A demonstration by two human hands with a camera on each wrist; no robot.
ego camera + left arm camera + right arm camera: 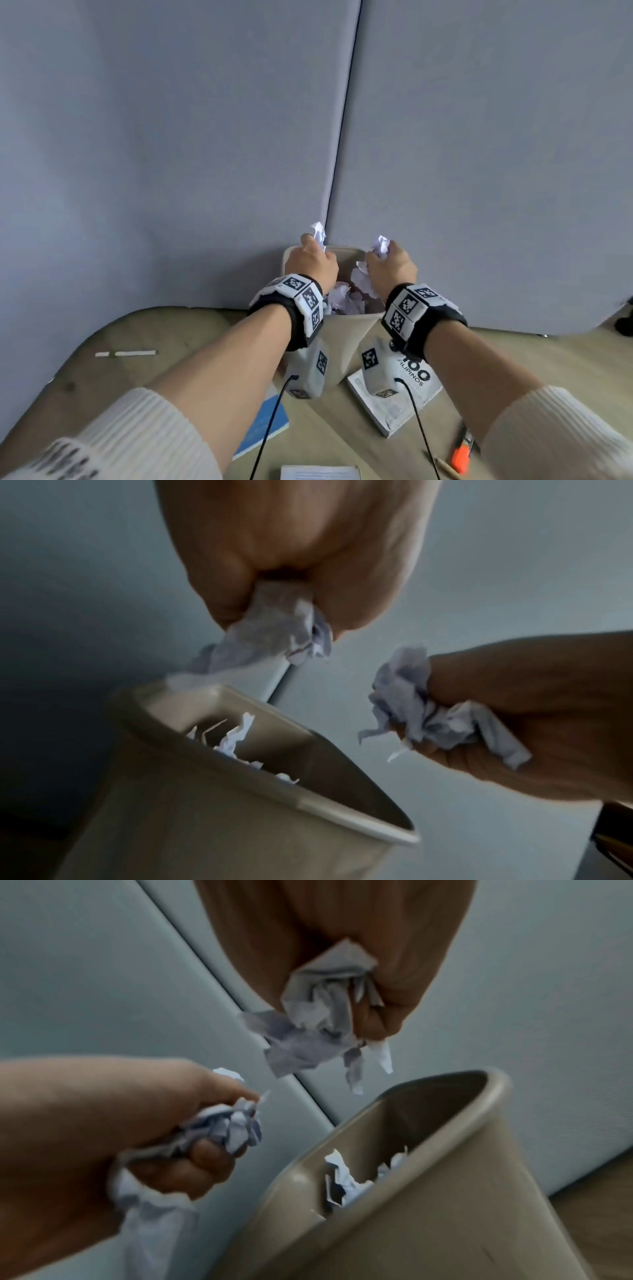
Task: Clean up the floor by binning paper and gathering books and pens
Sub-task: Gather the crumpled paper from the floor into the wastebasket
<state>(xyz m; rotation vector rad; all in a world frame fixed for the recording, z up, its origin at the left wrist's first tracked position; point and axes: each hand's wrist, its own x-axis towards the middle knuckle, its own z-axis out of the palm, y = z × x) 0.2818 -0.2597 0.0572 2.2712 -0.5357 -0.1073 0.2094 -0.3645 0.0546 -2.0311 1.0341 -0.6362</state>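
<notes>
A beige waste bin (346,329) stands on the floor against the grey wall, with several crumpled papers (342,301) inside. My left hand (310,262) grips a crumpled white paper (318,234) above the bin's left rim. My right hand (390,265) grips another crumpled paper (381,245) above the bin's right side. In the left wrist view the left hand's paper (274,631) hangs over the bin (240,791). In the right wrist view the right hand's paper (322,1026) hangs above the bin (428,1191).
On the wooden floor lie a white book (397,397) right of the bin, a blue book (263,428) on the left, a sheet or booklet (320,472) at the bottom edge, an orange marker (462,452) and a pencil (448,467).
</notes>
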